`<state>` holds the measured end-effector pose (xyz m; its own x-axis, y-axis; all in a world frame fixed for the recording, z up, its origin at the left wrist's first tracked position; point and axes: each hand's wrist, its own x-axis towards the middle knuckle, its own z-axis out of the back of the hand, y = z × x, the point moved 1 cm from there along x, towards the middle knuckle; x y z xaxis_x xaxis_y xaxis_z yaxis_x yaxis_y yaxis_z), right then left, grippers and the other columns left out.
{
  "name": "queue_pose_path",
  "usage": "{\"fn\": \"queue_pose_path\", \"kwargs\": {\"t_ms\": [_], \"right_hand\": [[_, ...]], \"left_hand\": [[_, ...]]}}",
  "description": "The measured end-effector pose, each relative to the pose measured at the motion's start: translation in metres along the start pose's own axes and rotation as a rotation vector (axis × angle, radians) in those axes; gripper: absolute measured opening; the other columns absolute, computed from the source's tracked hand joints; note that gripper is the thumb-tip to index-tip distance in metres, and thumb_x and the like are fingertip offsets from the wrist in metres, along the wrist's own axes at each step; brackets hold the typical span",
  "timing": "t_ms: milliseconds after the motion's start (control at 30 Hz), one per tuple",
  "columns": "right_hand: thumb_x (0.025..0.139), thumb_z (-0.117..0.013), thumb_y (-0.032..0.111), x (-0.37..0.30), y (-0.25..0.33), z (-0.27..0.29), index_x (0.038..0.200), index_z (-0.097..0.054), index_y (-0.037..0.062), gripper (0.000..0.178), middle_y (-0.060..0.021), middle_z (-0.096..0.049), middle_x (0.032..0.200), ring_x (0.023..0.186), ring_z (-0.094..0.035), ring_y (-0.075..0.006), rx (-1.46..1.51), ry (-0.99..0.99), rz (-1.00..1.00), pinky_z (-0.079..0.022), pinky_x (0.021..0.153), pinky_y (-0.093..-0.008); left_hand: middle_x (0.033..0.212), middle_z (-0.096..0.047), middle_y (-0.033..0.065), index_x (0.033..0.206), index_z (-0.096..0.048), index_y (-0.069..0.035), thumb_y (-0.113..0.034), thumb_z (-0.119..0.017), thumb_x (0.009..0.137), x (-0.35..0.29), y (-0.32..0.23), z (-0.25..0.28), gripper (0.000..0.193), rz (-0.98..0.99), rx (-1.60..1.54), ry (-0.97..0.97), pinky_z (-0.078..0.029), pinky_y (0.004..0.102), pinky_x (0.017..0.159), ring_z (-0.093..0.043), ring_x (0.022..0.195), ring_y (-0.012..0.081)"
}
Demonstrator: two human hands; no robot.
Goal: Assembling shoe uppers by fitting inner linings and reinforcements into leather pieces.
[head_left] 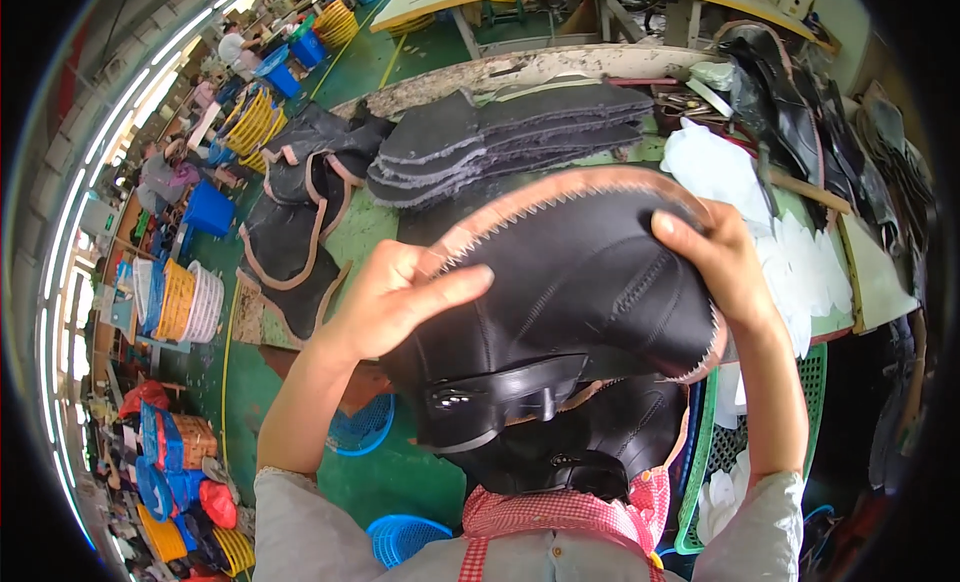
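Between my hands I hold up a black leather shoe upper (570,282) with a tan edge and pale zigzag stitching. My left hand (390,297) grips its left edge, thumb on the leather and fingers behind. At the upper right edge, my right hand (725,262) pinches it the same way. A strap with a buckle (455,397) shows along its lower side. Below it, more black uppers (620,432) rest on my lap over a red checked apron (560,512). Behind it on the green table lies a stack of dark fuzzy linings (530,132).
Several black tan-edged uppers (285,237) lie at the table's left. White sheets (715,167) and tools (690,104) are on the right, beside piled black leather pieces (775,92). A green crate (818,382) stands right of my lap; a blue basket (405,537) is below left.
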<state>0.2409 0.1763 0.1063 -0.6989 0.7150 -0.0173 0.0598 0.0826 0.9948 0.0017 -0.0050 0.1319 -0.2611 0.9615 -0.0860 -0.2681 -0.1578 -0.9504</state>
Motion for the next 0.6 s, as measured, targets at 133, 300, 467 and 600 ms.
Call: {"fn": "queue_pose_path", "kwargs": {"t_ms": [133, 300, 467, 600], "right_hand": [[0.086, -0.056, 0.072, 0.008, -0.045, 0.041, 0.151, -0.033, 0.0024, 0.098, -0.0189, -0.046, 0.149, 0.136, -0.047, -0.0300, 0.803, 0.669, 0.083, -0.040, 0.111, -0.0484], [0.080, -0.080, 0.016, -0.005, -0.043, -0.015, 0.141, -0.047, 0.0038, 0.069, -0.0149, -0.062, 0.126, 0.118, -0.060, -0.0279, 0.610, 0.252, -0.003, -0.045, 0.105, -0.0463], [0.087, -0.074, 0.002, -0.004, -0.014, -0.021, 0.134, -0.057, 0.0030, 0.050, -0.0050, -0.069, 0.117, 0.103, -0.065, -0.0119, 0.537, 0.074, 0.184, -0.054, 0.092, -0.0305], [0.086, -0.075, 0.002, -0.010, 0.001, -0.021, 0.119, -0.066, -0.0007, 0.034, -0.0021, -0.072, 0.100, 0.093, -0.063, -0.0063, 0.160, 0.167, 0.286, -0.052, 0.085, -0.0245]], "left_hand": [[0.101, -0.071, 0.0009, 0.093, -0.071, -0.003, -0.013, -0.060, 0.100, 0.013, -0.005, 0.009, 0.017, -0.093, -0.462, -0.028, -0.049, 0.0220, 0.078, -0.062, 0.086, 0.0037], [0.107, -0.068, 0.0002, 0.106, -0.069, -0.007, -0.017, -0.060, 0.100, 0.016, 0.017, 0.007, 0.015, -0.183, -0.515, -0.212, -0.049, 0.0248, 0.086, -0.061, 0.098, 0.0061], [0.139, -0.055, 0.0098, 0.144, -0.044, 0.002, -0.009, -0.067, 0.089, 0.024, -0.016, 0.019, 0.060, -0.224, -0.178, 0.032, -0.041, 0.0331, 0.106, -0.054, 0.125, 0.0175], [0.160, -0.026, 0.0194, 0.158, -0.018, -0.005, -0.033, -0.091, 0.062, 0.025, -0.064, 0.014, 0.124, -0.835, 0.718, -0.252, -0.018, 0.0471, 0.121, -0.023, 0.150, 0.0330]]}}
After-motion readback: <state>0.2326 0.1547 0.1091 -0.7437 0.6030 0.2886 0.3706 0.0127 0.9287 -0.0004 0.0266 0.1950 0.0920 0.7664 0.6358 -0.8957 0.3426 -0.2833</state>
